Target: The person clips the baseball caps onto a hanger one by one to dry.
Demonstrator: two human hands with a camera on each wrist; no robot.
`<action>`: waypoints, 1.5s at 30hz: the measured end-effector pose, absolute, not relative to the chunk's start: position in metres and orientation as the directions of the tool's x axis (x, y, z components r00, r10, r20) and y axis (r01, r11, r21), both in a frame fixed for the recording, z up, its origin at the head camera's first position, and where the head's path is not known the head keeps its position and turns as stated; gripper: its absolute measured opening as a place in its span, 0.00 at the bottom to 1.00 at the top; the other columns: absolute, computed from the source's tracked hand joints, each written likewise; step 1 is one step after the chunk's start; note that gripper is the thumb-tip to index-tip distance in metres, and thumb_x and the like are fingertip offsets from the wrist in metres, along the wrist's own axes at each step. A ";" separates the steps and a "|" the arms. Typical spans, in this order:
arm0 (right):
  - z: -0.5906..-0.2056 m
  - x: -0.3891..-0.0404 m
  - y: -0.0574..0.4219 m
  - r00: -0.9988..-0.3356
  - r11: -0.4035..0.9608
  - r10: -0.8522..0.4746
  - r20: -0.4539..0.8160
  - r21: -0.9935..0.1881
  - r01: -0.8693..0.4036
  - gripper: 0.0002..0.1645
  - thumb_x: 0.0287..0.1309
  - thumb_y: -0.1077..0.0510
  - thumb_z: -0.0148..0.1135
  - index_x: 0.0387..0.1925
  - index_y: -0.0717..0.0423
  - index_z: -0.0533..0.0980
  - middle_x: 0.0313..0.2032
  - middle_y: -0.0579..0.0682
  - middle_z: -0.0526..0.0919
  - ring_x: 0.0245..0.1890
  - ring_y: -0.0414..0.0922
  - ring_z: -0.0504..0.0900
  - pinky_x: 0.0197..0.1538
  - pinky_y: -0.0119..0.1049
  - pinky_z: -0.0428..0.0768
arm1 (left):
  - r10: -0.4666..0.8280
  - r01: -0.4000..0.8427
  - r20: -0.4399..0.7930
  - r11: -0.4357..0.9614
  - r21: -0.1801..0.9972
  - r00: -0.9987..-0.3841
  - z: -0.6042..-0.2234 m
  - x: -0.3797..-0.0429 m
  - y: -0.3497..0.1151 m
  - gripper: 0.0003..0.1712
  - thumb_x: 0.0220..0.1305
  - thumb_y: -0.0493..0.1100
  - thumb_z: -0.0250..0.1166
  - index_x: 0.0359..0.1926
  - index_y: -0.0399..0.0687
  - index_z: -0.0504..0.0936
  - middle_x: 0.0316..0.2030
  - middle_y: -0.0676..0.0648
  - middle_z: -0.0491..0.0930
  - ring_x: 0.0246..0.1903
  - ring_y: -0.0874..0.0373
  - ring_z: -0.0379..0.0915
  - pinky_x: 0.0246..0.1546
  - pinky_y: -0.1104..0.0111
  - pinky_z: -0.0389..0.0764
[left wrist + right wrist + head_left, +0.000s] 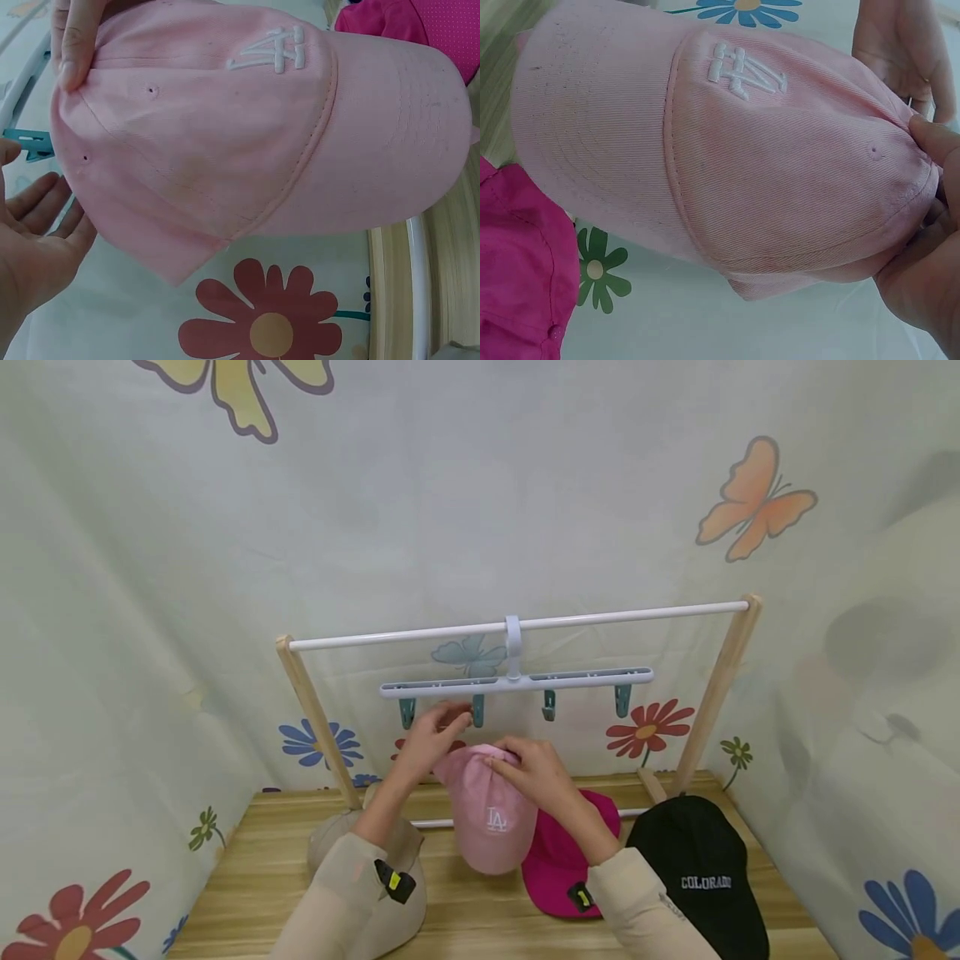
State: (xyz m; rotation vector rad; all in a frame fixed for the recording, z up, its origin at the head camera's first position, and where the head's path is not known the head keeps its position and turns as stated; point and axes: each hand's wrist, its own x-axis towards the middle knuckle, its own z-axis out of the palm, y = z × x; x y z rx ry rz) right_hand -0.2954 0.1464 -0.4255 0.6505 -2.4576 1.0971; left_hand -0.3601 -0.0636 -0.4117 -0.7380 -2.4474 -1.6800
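Has a tan cap (pixel 407 917) below the left hand (pixel 429 741). Holds that hand at a teal clip (pixel 478 712); cannot tell whether pinching it. Grips a pink cap (pixel 486 842) by its crown with the right hand (pixel 535 768). Has a magenta cap (pixel 553 860) beneath that hand, a black cap (pixel 693 852) to its right.

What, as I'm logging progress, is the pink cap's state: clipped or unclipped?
Unclipped: the right hand holds the pink cap below the teal clips.

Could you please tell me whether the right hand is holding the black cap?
No, the right hand grips the pink cap, while the black cap lies on the tabletop.
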 end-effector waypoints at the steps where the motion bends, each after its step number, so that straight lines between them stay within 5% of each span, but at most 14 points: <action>1: -0.426 -0.296 0.147 -0.824 0.591 -0.259 0.503 -0.593 -0.548 0.12 0.62 0.54 0.72 0.44 0.56 0.85 0.38 0.49 0.89 0.34 0.41 0.83 0.40 0.32 0.84 | 0.338 0.433 0.333 0.284 0.856 -0.880 -0.411 -0.361 -0.063 0.25 0.75 0.56 0.60 0.65 0.51 0.78 0.59 0.46 0.81 0.56 0.50 0.79 0.55 0.56 0.82; 14: -0.426 -0.300 0.146 -0.807 0.580 -0.254 0.534 -0.583 -0.568 0.13 0.62 0.54 0.72 0.45 0.57 0.86 0.38 0.49 0.89 0.37 0.43 0.86 0.43 0.36 0.86 | 0.317 0.453 0.378 0.212 0.866 -0.870 -0.403 -0.367 -0.045 0.29 0.74 0.58 0.60 0.66 0.46 0.76 0.60 0.44 0.81 0.63 0.49 0.74 0.63 0.52 0.75; 45: -0.427 -0.303 0.144 -0.810 0.584 -0.230 0.539 -0.589 -0.559 0.11 0.62 0.55 0.71 0.43 0.58 0.86 0.37 0.50 0.89 0.35 0.44 0.85 0.39 0.36 0.84 | 0.369 0.446 0.408 0.020 0.895 -0.835 -0.399 -0.364 -0.036 0.18 0.74 0.50 0.62 0.57 0.45 0.79 0.48 0.41 0.84 0.54 0.53 0.80 0.59 0.57 0.79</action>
